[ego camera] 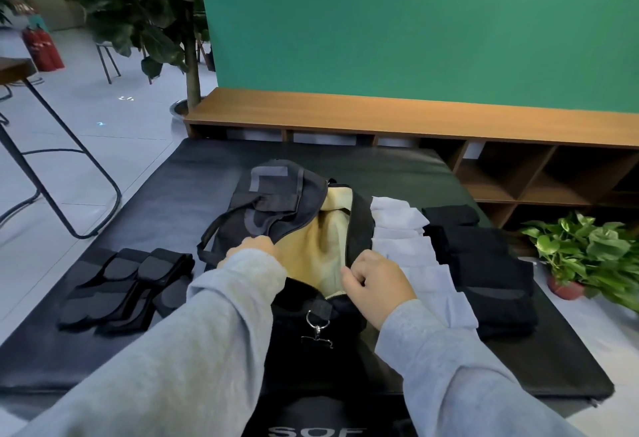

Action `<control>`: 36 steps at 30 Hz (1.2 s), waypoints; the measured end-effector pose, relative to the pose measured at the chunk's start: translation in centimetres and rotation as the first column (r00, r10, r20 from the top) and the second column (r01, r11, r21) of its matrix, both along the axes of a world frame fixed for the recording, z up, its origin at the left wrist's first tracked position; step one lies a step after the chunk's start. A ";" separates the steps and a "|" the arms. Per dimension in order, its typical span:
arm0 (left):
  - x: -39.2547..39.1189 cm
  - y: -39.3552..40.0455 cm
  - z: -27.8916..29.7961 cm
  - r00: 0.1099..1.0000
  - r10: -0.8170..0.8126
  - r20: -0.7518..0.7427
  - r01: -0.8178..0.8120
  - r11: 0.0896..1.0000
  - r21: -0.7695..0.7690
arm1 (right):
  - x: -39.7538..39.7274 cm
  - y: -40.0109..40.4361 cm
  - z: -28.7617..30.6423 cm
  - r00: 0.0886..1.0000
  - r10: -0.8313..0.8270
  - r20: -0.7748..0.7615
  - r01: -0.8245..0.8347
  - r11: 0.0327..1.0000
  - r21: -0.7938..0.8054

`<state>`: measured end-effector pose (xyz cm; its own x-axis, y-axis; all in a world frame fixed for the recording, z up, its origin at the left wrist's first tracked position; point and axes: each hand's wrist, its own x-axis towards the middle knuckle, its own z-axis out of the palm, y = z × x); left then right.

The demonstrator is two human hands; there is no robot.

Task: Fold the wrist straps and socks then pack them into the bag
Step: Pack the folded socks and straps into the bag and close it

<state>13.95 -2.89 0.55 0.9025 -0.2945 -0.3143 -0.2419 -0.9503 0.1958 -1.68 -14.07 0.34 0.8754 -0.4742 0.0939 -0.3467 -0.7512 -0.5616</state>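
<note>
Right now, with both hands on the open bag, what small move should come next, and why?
Probably release the right hand from the black duffel bag's rim and reach for the nearest white sock beside it. The left hand already holds the mouth open, the yellow lining shows, and nothing appears packed yet.

1 head-worn wide-angle view, looking forward and steeply down from just above the person's forearms. The near field holds the left hand (249, 250) and right hand (377, 284) at the open bag (294, 201) on a dark mat (415, 167), close to the lens. The upper field reaches a wooden shelf unit (380, 111) and green wall (415, 21). Straight edges bow toward the frame margins.
</note>
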 end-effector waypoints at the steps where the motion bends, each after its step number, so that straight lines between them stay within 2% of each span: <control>1: 0.2 0.2 0.1 1.000 -0.005 -0.022 0.003 0.997 -0.077 | 0.3 -0.1 -0.1 0.999 -0.040 0.020 0.040 0.999 0.024; 3: 0.2 0.7 0.4 1.000 -0.007 -0.030 0.000 0.977 -0.211 | 0.7 -0.4 0.0 0.991 -0.128 0.033 0.123 0.986 0.112; 8: -0.3 2.2 0.8 0.998 0.000 0.063 0.030 0.882 -0.470 | 1.8 -0.7 0.7 0.955 -0.250 -0.158 0.288 0.909 0.302; 12: -0.6 3.0 1.0 0.995 0.044 0.086 0.027 0.728 -0.685 | 2.5 -0.4 0.8 0.931 -0.228 -0.284 0.309 0.907 0.287; 16: -1.6 3.8 1.0 0.995 0.040 0.088 0.044 0.627 -0.777 | 2.9 0.2 0.4 0.922 -0.202 -0.330 0.286 0.931 0.229; 20: -2.5 4.1 1.6 0.988 -0.020 0.155 0.135 0.617 -0.775 | 2.5 1.1 0.1 0.953 -0.067 -0.297 0.153 0.948 0.279; 23: -2.6 4.4 2.1 0.989 -0.038 0.143 0.138 0.586 -0.799 | 2.2 1.1 -0.2 0.974 -0.014 -0.225 0.061 0.977 0.207; 27: -2.7 4.8 3.0 0.983 -0.054 0.176 0.177 0.533 -0.827 | 2.0 0.7 0.0 0.993 -0.118 0.015 0.116 0.987 0.111; 32: -2.8 5.2 4.7 0.979 0.062 0.196 0.159 0.375 -0.913 | 1.3 0.7 1.4 0.886 -0.208 0.415 0.181 0.978 0.103; 34: -2.9 5.8 4.5 0.979 0.104 0.178 0.121 0.411 -0.904 | 0.9 0.6 1.7 0.856 -0.228 0.464 0.192 0.974 0.124; 36: -2.9 6.4 3.6 0.978 0.144 0.153 0.061 0.500 -0.864 | 0.5 0.7 1.8 0.864 -0.230 0.447 0.182 0.972 0.148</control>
